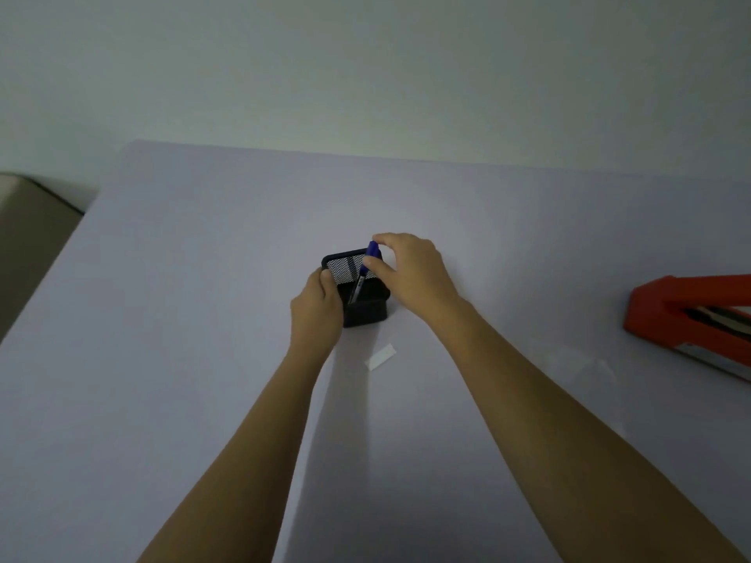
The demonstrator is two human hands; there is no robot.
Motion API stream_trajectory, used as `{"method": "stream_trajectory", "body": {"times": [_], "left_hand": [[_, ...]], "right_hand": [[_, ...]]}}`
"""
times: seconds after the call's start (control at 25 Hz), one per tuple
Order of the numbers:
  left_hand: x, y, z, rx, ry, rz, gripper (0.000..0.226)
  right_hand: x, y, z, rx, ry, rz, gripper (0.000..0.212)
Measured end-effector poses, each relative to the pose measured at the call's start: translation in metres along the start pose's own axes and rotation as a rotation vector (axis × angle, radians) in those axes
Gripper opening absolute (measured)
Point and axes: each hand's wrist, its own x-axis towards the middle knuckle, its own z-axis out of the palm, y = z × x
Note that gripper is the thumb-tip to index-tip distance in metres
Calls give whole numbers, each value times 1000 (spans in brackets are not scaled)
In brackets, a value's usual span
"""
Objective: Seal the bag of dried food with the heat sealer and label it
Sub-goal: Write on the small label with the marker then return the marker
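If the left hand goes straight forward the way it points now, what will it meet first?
It already meets it: the left hand points away from the person and grips the near left side of the black mesh pen holder. Beyond the holder only bare table shows, though depth is unclear.

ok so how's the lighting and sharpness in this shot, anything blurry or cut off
Head view: dim and flat, with soft shadows running toward the camera from the forearms; the right hand on the blue pen looks slightly soft; the red heat sealer is cut off by the right edge; the wide lens bends the table edges.
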Motion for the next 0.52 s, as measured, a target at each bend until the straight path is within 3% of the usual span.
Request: {"method": "stream_trajectory", "body": {"times": [0.12, 0.28, 0.44, 0.52], "left_hand": [[-1, -1, 3, -30, -9, -17, 38], [1, -2, -3, -52, -71, -24, 40], [-8, 0, -31, -16, 36, 290, 43], [-14, 6, -39, 7, -51, 424, 39]], "right_hand": [[-3, -5, 8, 66, 85, -71, 21], [-12, -19, -3, 272, 123, -18, 16], [-16, -26, -46, 412, 395, 28, 15], [-20, -30, -65, 468, 449, 70, 13]]}}
